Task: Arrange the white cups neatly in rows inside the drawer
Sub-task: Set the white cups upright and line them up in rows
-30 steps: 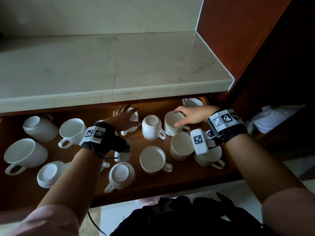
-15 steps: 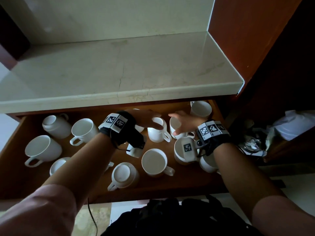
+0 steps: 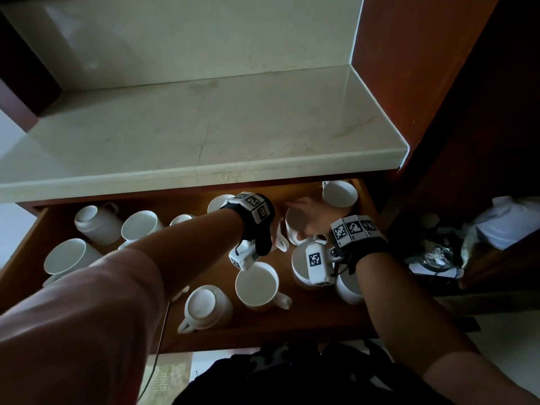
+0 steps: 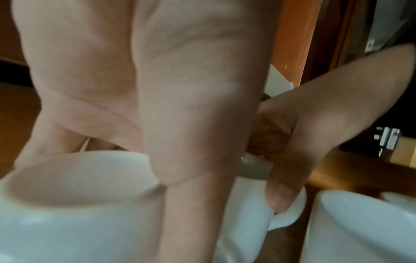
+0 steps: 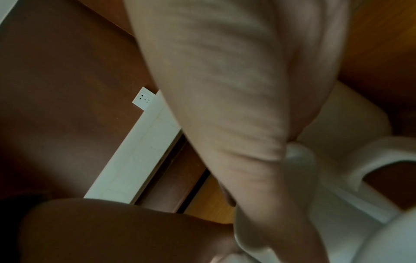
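Cup (image 3: 298,226) upright, mouth up, gripped by right hand (image 3: 314,217); left hand (image 4: 139,85) grips another

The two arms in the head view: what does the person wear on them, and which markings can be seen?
Each wrist carries a black strap: the left wrist band and the right wrist band bear white blocks with square black-and-white markers. A white camera box with one marker hangs below the right wrist. A thin dark cable runs under the left forearm, whose upper part has a pink sleeve.
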### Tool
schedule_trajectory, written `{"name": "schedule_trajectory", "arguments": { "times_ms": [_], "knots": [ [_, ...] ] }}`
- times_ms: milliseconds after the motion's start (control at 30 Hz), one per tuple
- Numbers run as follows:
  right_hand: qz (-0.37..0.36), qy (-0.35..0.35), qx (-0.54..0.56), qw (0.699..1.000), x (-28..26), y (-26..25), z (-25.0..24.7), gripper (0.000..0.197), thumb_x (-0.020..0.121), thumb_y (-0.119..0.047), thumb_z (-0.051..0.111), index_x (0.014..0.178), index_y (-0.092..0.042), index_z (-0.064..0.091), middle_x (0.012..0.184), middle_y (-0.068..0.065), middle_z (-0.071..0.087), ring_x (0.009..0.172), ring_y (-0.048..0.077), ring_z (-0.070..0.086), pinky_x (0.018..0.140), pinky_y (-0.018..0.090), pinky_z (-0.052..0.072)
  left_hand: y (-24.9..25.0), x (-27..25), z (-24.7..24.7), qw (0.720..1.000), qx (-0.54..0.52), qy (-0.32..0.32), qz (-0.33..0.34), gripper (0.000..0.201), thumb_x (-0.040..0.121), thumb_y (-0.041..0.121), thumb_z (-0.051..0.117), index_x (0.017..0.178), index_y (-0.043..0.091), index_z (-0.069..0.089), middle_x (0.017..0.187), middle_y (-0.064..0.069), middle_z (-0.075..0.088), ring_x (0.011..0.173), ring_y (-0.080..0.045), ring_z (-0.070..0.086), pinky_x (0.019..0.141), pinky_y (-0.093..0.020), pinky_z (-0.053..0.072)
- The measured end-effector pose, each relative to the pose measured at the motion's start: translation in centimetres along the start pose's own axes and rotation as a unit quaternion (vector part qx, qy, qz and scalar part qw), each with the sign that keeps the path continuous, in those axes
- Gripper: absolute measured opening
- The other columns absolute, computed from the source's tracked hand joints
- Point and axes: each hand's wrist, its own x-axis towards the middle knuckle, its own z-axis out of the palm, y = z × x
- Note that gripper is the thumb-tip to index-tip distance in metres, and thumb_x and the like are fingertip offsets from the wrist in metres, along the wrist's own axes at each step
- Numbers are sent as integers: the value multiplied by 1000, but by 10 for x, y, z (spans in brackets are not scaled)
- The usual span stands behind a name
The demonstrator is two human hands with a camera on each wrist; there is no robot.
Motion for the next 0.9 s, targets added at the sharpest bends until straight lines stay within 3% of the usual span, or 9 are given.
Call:
{"name": "schedule_trajectory", "arguments": {
  "times_ms": [133, 267, 367, 467, 633, 767, 900],
  "knots": [
    [-3, -14, 21, 1000, -3, -2, -2, 92, 78, -28, 75, 150, -27, 19, 153, 1, 21, 138, 24, 31, 108, 35, 33, 21, -76, -24, 997, 75, -5, -25, 73, 33, 62, 76, 103, 44, 64, 87, 16, 72, 77, -11, 68, 75, -32, 55],
    [0, -17, 41, 999, -3, -2, -1, 94, 77, -26, 76, 151, -26, 19, 153, 3, 21, 137, 26, 33, 106, 36, 36, 34, -120, -27, 993, 118, 11, -9, 76, 30, 52, 68, 105, 48, 61, 89, 19, 70, 77, -8, 66, 75, -30, 56],
    [6, -20, 36, 999, 0, -4, -3, 94, 77, -24, 77, 152, -24, 19, 152, 6, 22, 133, 28, 38, 100, 34, 41, 30, -133, -31, 997, 72, 20, -10, 61, 46, 45, 76, 104, 51, 59, 91, 20, 68, 80, -11, 67, 74, -31, 57],
    [12, -28, 26, 999, 3, -5, -2, 94, 76, -23, 78, 150, -22, 21, 149, 7, 27, 132, 28, 39, 99, 33, 40, 17, -126, -31, 998, 22, 51, -37, 73, 32, 58, 78, 102, 44, 63, 86, 14, 69, 76, -16, 68, 72, -36, 57],
    [17, -35, 30, 999, 7, -7, -1, 96, 76, -25, 78, 151, -24, 19, 150, 7, 24, 134, 30, 36, 105, 40, 38, 3, -140, -30, 996, -52, 71, 3, 80, 51, 49, 83, 125, 36, 56, 118, 9, 60, 108, -20, 57, 93, -41, 50],
    [8, -43, 55, 998, 7, -5, -2, 97, 76, -23, 78, 151, -21, 18, 148, 11, 24, 135, 30, 34, 109, 41, 35, -11, -150, -22, 990, -86, 109, 24, 76, 53, 57, 81, 122, 39, 55, 115, 14, 60, 105, -15, 56, 92, -34, 50],
    [6, -28, 90, 996, 4, -3, 1, 93, 75, -18, 78, 150, -19, 23, 149, 13, 25, 138, 30, 29, 112, 43, 29, -22, -156, -15, 977, -122, 166, 49, 74, 60, 55, 80, 125, 33, 53, 117, 11, 59, 108, -16, 54, 91, -30, 47]
  ]
}}
